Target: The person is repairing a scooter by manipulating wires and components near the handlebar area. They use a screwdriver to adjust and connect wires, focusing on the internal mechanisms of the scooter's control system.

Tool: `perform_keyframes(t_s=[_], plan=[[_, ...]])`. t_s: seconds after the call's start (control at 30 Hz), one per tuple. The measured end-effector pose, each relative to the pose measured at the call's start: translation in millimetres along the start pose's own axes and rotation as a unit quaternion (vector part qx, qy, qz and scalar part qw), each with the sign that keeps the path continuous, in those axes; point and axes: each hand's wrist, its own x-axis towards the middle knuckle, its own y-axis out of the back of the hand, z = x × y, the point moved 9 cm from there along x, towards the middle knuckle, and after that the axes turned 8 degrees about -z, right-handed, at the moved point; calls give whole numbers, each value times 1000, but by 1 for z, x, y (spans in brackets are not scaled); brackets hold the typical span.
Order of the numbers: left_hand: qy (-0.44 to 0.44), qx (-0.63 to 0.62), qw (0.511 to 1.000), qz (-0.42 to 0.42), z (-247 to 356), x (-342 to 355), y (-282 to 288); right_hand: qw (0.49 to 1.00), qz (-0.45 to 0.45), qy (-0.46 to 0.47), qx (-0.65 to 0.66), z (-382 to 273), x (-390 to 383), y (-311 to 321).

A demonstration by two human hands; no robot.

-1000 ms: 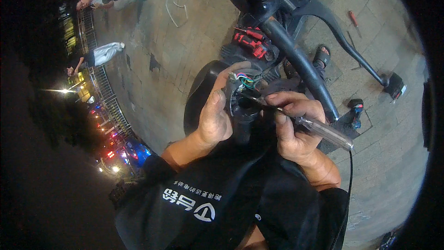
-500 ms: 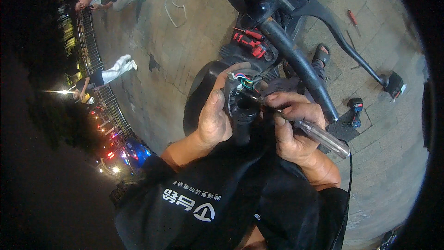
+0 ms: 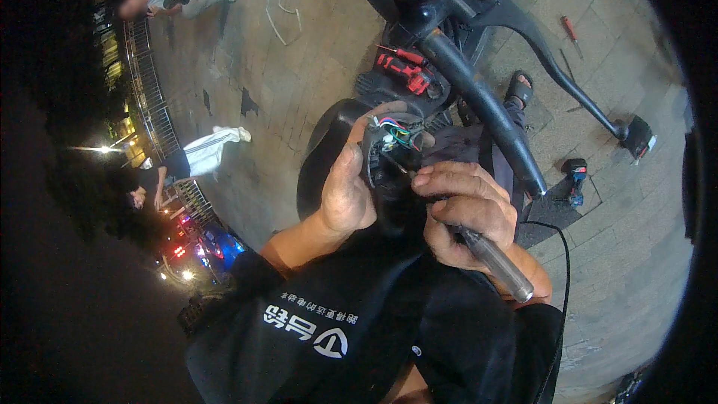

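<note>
My left hand [image 3: 348, 194] curls around a black plastic switch housing [image 3: 370, 158], whose hollow side faces up. Several thin coloured wires [image 3: 396, 133] bunch inside its upper part. Closed around a screwdriver [image 3: 499, 265] with a clear, dark-tinted handle, my right hand [image 3: 471, 213] steadies it at an angle. The slim shaft points into the housing, where shadow hides whether the tip touches anything. Above my hands, a bare black handlebar tube [image 3: 486, 105] slants down to the right, with a brake lever [image 3: 550, 60] beside it.
A red-and-black power tool [image 3: 407, 73] and a red screwdriver [image 3: 406, 54] lie beyond my hands. Another red-handled screwdriver [image 3: 570, 28] and a blue-black cordless tool [image 3: 575, 179] are on the paving at right. A black cord [image 3: 567, 269] hangs by my right arm. People stand at far left.
My right hand has shifted slightly left and turned the screwdriver steeper, its handle end swinging down and left. My left hand stays around the housing. A person at far left has walked lower in view.
</note>
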Motion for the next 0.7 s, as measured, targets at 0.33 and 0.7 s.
perform_keyframes(t_s=[0.33, 0.7], plan=[[-2, -3, 1000, -12, -1, 5, -3, 998, 49, -30, 25, 7, -4, 12], [-14, -24, 999, -18, -3, 6, -3, 997, 10, -71, 34, 10, -8, 7]])
